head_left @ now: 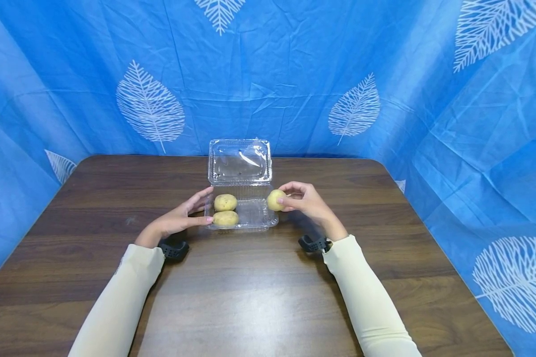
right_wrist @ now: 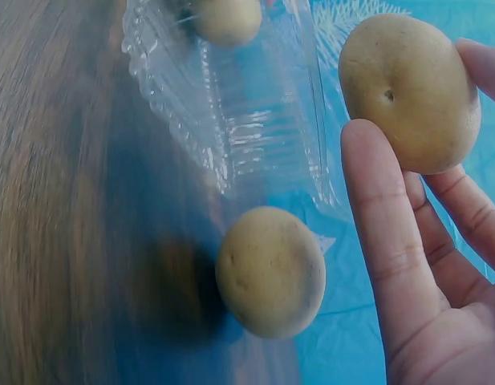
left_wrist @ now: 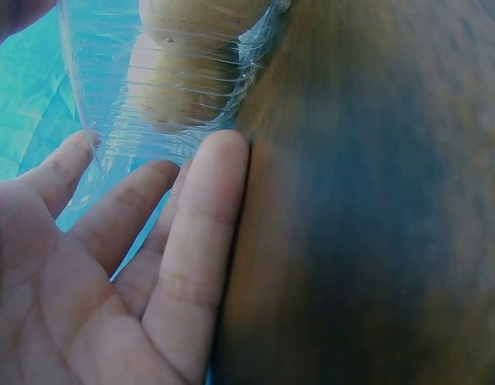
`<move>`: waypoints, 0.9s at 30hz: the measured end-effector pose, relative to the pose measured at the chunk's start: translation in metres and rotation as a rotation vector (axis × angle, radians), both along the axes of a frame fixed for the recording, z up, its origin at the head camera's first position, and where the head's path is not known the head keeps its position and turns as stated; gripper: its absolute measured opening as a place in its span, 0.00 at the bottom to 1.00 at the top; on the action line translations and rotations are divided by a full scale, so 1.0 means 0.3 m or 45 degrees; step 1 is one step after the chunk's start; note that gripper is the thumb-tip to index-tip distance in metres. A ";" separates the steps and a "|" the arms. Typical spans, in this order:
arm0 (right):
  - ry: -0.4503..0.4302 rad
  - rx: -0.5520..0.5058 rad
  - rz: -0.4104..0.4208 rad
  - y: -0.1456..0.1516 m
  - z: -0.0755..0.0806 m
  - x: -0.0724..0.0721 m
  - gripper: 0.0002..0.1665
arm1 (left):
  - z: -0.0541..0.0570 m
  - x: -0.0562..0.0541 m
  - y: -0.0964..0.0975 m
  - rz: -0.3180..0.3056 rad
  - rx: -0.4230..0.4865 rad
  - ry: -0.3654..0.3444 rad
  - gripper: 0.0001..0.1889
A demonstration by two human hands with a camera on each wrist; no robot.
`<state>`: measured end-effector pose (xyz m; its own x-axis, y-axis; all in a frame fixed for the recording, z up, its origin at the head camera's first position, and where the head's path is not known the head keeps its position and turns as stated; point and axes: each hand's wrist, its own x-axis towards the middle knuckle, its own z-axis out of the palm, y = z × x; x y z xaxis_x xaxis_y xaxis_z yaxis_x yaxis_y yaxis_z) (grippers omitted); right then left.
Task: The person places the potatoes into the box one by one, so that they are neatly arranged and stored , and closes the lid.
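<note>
A clear plastic clamshell box (head_left: pixel 255 213) has its lid (head_left: pixel 240 161) raised at the back. Two potatoes, one behind (head_left: pixel 225 202) and one in front (head_left: pixel 225 218), lie in its left half. My left hand (head_left: pixel 178 218) rests fingertips along the box's left side, thumb by the front corner, with fingers (left_wrist: pixel 195 233) extended in the left wrist view. Over the box's right edge, my right hand (head_left: pixel 305 202) pinches a potato (head_left: pixel 275 200) between thumb and fingers. Another potato (right_wrist: pixel 271 273) sits on the table beside the box in the right wrist view, hidden from the head view.
The dark wooden table (head_left: pixel 250 297) reaches back to a blue curtain (head_left: pixel 259 74) printed with white leaves. More curtain hangs along the right side. Each wrist carries a black strap-on device, the left one (head_left: pixel 174 250) and the right one (head_left: pixel 313 244).
</note>
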<state>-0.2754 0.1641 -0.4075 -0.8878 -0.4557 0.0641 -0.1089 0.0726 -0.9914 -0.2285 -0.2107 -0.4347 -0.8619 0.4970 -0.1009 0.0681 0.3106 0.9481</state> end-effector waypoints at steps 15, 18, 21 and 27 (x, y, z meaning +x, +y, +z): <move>0.025 0.095 0.014 -0.078 0.013 -0.010 0.21 | -0.005 -0.003 0.000 -0.003 0.007 -0.002 0.53; 0.018 0.143 0.010 -0.084 0.018 -0.014 0.22 | -0.006 -0.003 0.001 -0.003 0.005 -0.003 0.53; 0.020 0.192 0.009 -0.089 0.026 -0.019 0.22 | -0.005 -0.003 0.001 -0.006 0.006 -0.003 0.53; 0.068 0.228 0.035 -0.106 0.035 -0.029 0.18 | 0.000 -0.002 0.001 -0.005 0.001 0.002 0.53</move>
<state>-0.2843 0.1322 -0.3970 -0.8724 -0.4881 0.0267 -0.1657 0.2439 -0.9555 -0.2290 -0.2102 -0.4347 -0.8599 0.5007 -0.0993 0.0707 0.3095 0.9483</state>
